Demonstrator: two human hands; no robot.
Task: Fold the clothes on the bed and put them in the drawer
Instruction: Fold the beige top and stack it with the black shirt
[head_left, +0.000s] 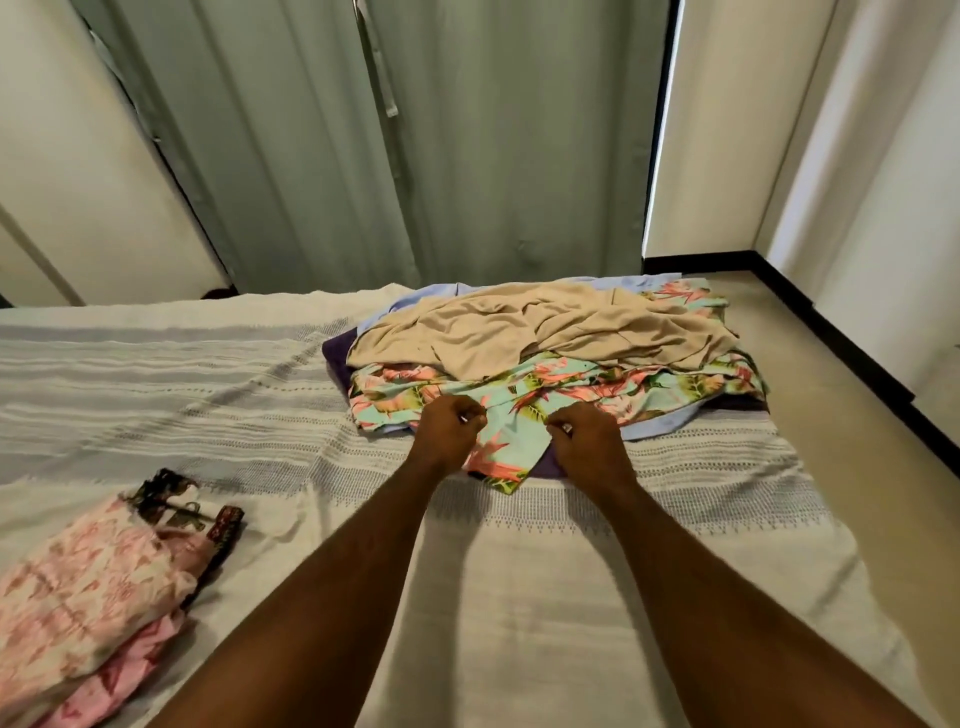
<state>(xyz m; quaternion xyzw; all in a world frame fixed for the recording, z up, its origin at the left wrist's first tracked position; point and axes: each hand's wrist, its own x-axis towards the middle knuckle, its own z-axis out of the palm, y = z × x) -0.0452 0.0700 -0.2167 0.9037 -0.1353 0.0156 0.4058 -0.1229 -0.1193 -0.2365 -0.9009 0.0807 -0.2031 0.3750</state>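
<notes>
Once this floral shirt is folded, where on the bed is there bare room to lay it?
Bare bedspread lies between the forearms, and left of the unfolded pile above the folded pink stack. The far right corner is crowded; both hands grip the floral shirt there.

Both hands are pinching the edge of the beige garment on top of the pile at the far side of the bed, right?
Not quite. In the head view the left hand and right hand pinch the floral shirt, which lies under the beige garment.

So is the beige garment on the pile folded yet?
Not folded. The beige garment lies crumpled and spread across the pile, over the floral garment both hands grip.
</notes>
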